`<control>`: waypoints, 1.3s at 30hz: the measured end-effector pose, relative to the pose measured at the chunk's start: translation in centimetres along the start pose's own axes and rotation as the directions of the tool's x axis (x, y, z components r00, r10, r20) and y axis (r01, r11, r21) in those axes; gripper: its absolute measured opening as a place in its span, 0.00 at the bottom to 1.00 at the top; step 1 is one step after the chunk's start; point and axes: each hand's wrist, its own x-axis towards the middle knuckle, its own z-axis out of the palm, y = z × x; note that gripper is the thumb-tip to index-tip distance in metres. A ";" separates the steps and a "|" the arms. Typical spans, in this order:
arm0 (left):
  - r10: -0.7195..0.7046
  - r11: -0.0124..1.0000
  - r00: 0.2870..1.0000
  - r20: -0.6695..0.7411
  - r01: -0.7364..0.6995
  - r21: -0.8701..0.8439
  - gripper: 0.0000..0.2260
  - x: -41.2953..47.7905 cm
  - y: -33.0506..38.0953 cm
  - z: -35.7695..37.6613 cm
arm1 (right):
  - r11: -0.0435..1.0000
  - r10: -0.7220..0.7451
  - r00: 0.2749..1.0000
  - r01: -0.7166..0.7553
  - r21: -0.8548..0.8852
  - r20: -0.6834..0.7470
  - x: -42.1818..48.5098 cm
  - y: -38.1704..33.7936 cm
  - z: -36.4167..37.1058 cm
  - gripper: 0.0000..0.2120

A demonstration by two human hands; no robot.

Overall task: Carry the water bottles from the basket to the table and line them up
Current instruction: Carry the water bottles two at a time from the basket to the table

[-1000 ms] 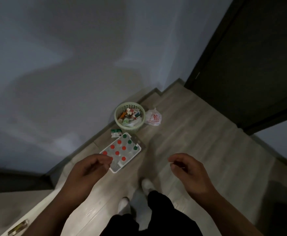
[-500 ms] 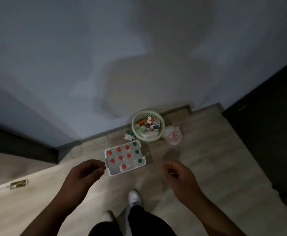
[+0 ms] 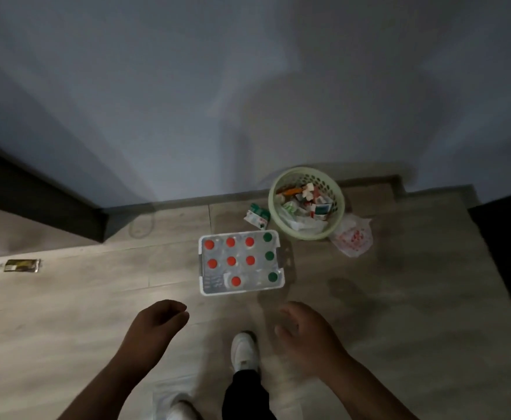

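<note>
Left hand (image 3: 157, 325) and right hand (image 3: 305, 336) hang loosely curled, each grip empty — the white basket (image 3: 242, 291) now nearer than before.

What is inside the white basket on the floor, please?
The white basket holds upright bottles: seven red caps and three green caps show. Their bodies and the basket's bottom are mostly hidden beneath.

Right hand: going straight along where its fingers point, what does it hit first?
Likely the near right corner of the white basket, by the green-capped bottle. The right hand is open and empty; its height above the floor is unclear.
</note>
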 end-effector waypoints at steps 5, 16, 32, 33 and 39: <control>0.011 0.992 1.000 0.009 -0.012 0.122 0.06 9.3 -7.3 2.5 | 1.000 -0.016 0.998 0.017 -0.018 0.056 9.0 2.8 7.3 0.22; 0.251 0.885 0.966 -0.065 -0.202 0.421 0.26 26.1 -18.9 7.1 | 0.991 -0.104 0.995 0.103 0.083 0.008 24.2 10.0 17.7 0.20; 0.712 0.495 0.696 0.090 -0.588 0.639 0.24 38.5 -24.3 10.0 | 0.952 -0.297 0.955 0.294 -0.083 -0.015 33.0 14.3 23.1 0.26; 0.723 0.458 0.686 0.083 -0.565 0.686 0.24 38.7 -24.3 10.2 | 0.954 -0.292 0.956 0.287 -0.091 -0.041 33.1 14.2 23.4 0.24; 0.656 0.441 0.754 0.038 -0.423 0.792 0.32 39.9 -24.5 11.6 | 0.977 -0.208 0.973 0.202 -0.070 -0.099 32.9 14.0 25.8 0.20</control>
